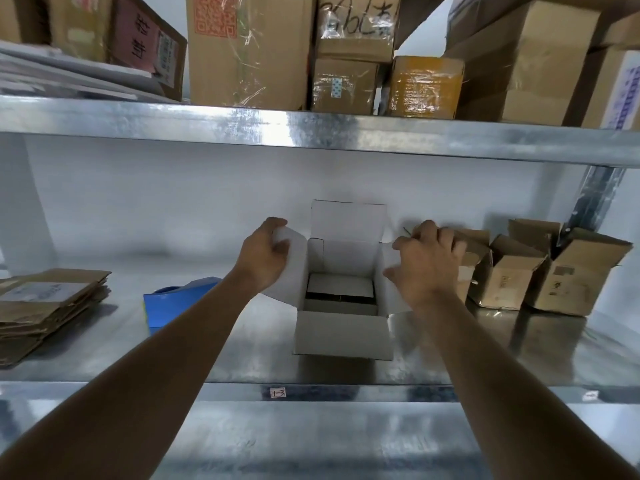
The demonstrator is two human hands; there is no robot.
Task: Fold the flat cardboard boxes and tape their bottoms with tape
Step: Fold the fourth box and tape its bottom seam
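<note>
A white cardboard box (341, 336) stands upright on the metal shelf (242, 362) with its top flaps spread open. My left hand (265, 252) grips the left flap, fingers curled over its edge. My right hand (427, 261) holds the right flap, which it mostly covers. The far flap stands up and the near flap hangs toward me. Inside, the folded bottom flaps show a dark seam. A blue tape dispenser (176, 299) sits to the left of the box, partly behind my left forearm. A stack of flat brown cardboard boxes (45, 306) lies at the shelf's far left.
Three folded brown boxes (512, 271) with open flaps stand in a row right of the white box, the nearest partly behind my right hand. The upper shelf (311, 129) carries several taped cartons. A dark upright post (595, 195) is at the right.
</note>
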